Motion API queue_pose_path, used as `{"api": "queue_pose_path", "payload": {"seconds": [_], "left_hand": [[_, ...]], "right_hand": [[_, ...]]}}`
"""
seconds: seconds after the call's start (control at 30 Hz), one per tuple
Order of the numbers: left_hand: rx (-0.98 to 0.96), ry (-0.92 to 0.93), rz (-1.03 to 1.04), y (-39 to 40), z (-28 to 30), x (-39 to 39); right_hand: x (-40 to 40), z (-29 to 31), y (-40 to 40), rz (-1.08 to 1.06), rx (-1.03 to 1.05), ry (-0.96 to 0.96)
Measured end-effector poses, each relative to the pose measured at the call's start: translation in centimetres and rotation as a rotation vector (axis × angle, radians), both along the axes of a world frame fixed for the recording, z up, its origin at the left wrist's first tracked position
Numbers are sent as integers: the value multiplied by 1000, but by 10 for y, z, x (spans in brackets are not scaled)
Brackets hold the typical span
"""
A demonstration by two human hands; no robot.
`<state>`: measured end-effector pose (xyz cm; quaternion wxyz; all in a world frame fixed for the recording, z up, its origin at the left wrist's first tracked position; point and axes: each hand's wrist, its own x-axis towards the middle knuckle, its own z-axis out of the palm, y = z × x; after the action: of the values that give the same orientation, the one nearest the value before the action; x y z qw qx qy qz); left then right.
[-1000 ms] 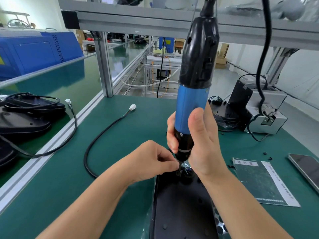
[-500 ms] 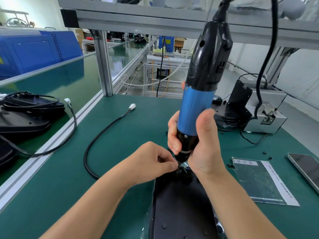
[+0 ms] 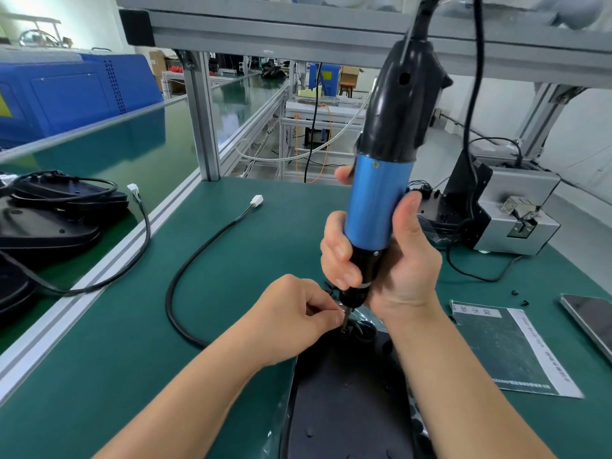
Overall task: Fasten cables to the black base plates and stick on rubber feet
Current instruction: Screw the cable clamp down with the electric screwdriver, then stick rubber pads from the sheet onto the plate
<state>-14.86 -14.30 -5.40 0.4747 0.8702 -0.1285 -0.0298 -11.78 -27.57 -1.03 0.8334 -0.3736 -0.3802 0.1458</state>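
Your right hand (image 3: pixel 390 260) grips the blue-and-black screwdriver (image 3: pixel 381 180) at centre frame; your left hand (image 3: pixel 298 316) pinches its bit just above the base plate (image 3: pixel 344 405) at bottom centre. Flat, matte black and studded, the plate likely handles stiff and light; hold it by its edges. The black cable (image 3: pixel 198 253) loops left, probably limp, ending in a white plug.

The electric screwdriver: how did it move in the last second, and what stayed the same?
The electric screwdriver tilted, its top leaning right, bit still on the black base plate. The right hand keeps gripping it; the left hand stays pinching at the bit. The cable has not moved.
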Motion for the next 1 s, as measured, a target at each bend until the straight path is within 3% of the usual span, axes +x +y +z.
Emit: {"api": "queue_pose_path", "payload": {"seconds": [0.13, 0.33, 0.47, 0.7, 0.83, 1.0], "left_hand": [[1, -41, 12, -1, -5, -4], [20, -64, -4, 1, -2, -1], [58, -62, -14, 2, -1, -3], [156, -78, 65, 46, 11, -10], [155, -30, 40, 50, 12, -17], [253, -201, 66, 39, 6, -20]], "right_hand": [[3, 1, 0, 93, -21, -6], [1, 17, -4, -42, 14, -54], [3, 34, -33, -368, -13, -46], [18, 4, -135, -1115, -271, 276], [30, -21, -176, -1288, -341, 471], [32, -43, -195, -1345, -295, 611]]}}
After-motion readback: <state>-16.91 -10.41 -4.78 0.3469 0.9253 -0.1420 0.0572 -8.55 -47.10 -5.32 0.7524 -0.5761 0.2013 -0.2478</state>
